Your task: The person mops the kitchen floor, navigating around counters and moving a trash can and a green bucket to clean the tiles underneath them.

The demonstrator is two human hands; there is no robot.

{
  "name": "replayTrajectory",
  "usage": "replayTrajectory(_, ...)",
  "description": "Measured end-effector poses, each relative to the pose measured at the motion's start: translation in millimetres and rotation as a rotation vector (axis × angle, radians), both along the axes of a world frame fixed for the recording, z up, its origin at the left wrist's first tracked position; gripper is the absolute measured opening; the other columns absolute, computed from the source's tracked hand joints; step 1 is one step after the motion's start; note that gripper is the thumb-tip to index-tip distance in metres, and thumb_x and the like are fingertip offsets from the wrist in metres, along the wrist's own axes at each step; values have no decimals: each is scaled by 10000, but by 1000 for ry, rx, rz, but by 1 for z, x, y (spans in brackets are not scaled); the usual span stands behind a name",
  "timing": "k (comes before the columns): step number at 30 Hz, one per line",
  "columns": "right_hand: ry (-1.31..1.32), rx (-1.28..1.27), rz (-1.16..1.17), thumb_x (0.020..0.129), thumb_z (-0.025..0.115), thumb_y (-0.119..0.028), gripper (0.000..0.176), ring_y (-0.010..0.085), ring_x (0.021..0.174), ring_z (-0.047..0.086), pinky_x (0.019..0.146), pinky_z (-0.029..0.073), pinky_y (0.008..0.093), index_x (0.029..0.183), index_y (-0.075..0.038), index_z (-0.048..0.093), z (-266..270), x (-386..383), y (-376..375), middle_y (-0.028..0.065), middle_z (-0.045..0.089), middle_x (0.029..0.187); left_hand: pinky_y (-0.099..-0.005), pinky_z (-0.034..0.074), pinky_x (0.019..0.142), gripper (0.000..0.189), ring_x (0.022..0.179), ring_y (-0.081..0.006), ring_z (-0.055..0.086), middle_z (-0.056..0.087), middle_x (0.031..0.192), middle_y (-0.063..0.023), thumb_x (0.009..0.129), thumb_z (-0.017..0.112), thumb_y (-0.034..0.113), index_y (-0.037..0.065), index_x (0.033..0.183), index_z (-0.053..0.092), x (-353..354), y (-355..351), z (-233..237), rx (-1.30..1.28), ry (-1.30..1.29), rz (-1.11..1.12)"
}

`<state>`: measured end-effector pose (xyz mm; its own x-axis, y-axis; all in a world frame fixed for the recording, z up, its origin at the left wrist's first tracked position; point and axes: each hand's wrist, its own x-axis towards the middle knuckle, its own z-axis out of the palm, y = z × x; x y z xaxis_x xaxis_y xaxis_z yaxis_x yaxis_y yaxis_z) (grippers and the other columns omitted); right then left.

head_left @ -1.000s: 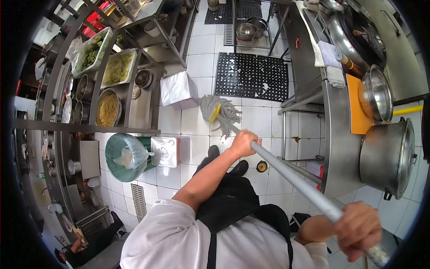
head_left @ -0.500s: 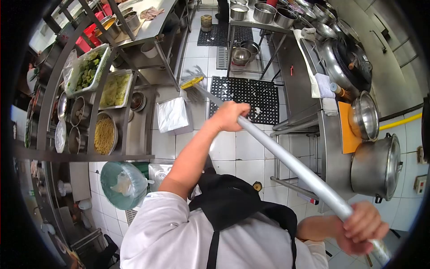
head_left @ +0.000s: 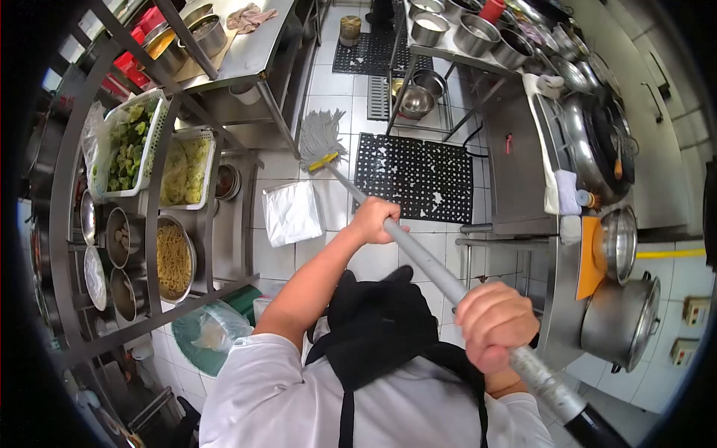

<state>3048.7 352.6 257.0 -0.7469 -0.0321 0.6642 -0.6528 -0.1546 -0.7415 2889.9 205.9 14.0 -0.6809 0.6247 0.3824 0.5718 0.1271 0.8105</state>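
Observation:
A mop (head_left: 429,261) with a long grey metal handle runs from the lower right of the view up to the tiled floor. Its grey string head (head_left: 323,133), set in a yellow clamp, is spread on the tiles beside the left steel table's leg. My left hand (head_left: 376,221) is wrapped round the handle's middle. Farther up the handle, closer to my body, my right hand (head_left: 497,326) grips it, fingers closed. The black end of the handle passes below my right hand. A silver-white square box or bundle (head_left: 292,213) stands on the floor just left of the mop.
Black perforated rubber mat (head_left: 414,179) lies right of the mop head. At left, a steel rack (head_left: 153,254) holds vegetable baskets and a noodle bowl; a green lined bin (head_left: 205,347) stands below. Pots and a large stockpot (head_left: 620,321) line the right counter. A tin (head_left: 349,31) stands farther ahead.
My right hand has come up and left, nearer my left hand, showing the handle's black end. The mop strings, blurred and to both sides of the clamp before, now fan out ahead of it.

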Motion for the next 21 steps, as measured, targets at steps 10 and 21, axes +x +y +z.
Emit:
replayTrajectory(10, -60, 97, -188, 740, 561, 97, 98, 243, 569, 579, 648, 539, 360, 691, 15, 540, -138, -196, 23, 96, 540, 617, -437, 471, 657, 270, 757, -374, 584, 608, 745, -146, 678, 749, 208, 73, 687, 515, -222, 4, -113, -321, 176, 339)
replayTrajectory(21, 26, 141, 247, 691, 741, 14, 237, 222, 536, 614, 564, 547, 345, 635, -51, 520, 45, -288, 128, 74, 593, 621, -382, 423, 479, 405, 513, -312, 567, 530, 527, -90, 678, 836, 319, 99, 563, 515, -253, 85, 23, -97, -42, -78)
